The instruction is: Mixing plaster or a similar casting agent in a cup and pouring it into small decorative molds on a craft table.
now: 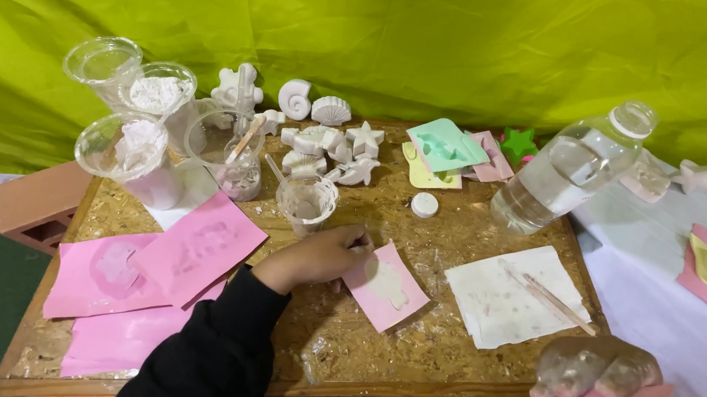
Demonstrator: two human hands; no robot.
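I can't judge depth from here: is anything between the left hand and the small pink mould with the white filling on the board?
Nothing visible. The left hand already rests on the upper edge of the small pink mould with white filling; the small clear plastic cup stands behind the hand, apart from it.

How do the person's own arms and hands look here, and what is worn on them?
The left arm wears a long black sleeve that reaches the wrist; the left hand is bare, with no glove, ring or watch visible. Of the right hand, only the knuckles show at the bottom edge, bare and dusted with a whitish powder. No sleeve of the right arm is in view.
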